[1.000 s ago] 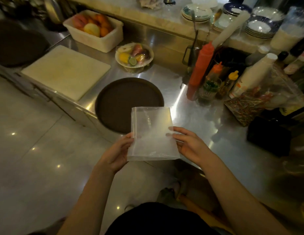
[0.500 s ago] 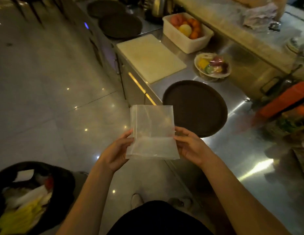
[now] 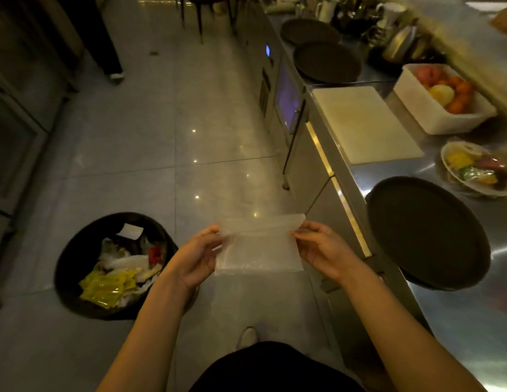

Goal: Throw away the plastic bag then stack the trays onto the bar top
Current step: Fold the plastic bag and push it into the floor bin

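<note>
A: Both hands hold the plastic bag by its top corners, left hand and right hand each pinching it narrow w/ thumb and fingertips. It hangs over the floor, in front of the person.

B: What changed vs. half a sec ago?

A: The view turned more to the left. The trash bin was cut at the corner before; now it is fully in sight, near the left hand. Also the bag's top edge is now folded over, before it was held flat.

B: So meaning for the task?

A: Probably the throw-away step is close, but the bag is not yet over the bin.

B: How does the bag look?

A: Clear, thin, seems empty, a bit wrinkled. The trays are untouched: one on the steel counter near the right hand, two more far along it.
</note>
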`<state>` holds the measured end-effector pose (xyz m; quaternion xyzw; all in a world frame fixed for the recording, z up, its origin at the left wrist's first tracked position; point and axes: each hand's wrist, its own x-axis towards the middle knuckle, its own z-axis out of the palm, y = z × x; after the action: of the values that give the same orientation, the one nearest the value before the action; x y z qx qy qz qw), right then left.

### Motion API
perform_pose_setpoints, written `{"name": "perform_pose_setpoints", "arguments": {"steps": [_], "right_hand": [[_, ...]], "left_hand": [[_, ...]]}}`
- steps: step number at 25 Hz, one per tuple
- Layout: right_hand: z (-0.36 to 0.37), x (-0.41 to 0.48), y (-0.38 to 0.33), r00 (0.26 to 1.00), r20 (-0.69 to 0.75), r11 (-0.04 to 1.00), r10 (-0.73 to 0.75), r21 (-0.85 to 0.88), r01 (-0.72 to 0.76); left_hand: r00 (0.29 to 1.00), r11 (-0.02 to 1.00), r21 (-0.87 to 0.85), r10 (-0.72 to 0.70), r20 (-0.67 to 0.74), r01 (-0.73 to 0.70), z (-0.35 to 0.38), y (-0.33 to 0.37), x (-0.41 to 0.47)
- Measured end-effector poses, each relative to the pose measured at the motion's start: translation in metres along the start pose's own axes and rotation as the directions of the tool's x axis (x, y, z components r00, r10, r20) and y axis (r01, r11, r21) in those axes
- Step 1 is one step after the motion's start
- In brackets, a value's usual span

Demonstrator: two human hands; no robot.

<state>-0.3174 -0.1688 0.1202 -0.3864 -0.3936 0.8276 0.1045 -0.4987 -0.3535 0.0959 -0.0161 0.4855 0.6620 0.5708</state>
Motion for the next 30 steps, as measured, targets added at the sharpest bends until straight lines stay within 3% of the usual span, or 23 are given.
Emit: {"name": "perform_pose_setpoints", "arguments": {"steps": [5,12,16,21,27,30], "right_hand": [[0.034,0.024,-0.004,1.0,0.03,0.992,0.002,-0.124,0.002],[0.06,0.086,-0.019,0.971,0.233,0.955,0.052,-0.298,0.02],[0.076,0.121,-0.042,0.937,0.329,0.932,0.118,-0.363,0.01],[0.087,0.148,-0.063,0.86,0.483,0.876,0.167,-0.474,0.095],[0.091,0.165,-0.067,0.696,0.607,0.814,0.383,-0.578,0.056],[0.1,0.168,-0.062,0.663,0.637,0.763,0.393,-0.628,0.151]], "left_hand": [[0.998,0.987,-0.159,0.026,-0.061,-0.035,-0.019,0.014,-0.013],[0.967,0.989,-0.025,0.138,-0.213,-0.147,-0.028,0.022,-0.017],[0.913,0.971,0.002,0.227,-0.338,-0.24,-0.022,0.032,-0.01],[0.853,0.955,-0.013,0.259,-0.454,-0.297,-0.006,0.041,-0.005],[0.713,0.896,-0.051,0.315,-0.626,-0.441,0.004,0.03,-0.001],[0.681,0.872,-0.059,0.335,-0.651,-0.485,0.002,0.023,-0.006]]}}
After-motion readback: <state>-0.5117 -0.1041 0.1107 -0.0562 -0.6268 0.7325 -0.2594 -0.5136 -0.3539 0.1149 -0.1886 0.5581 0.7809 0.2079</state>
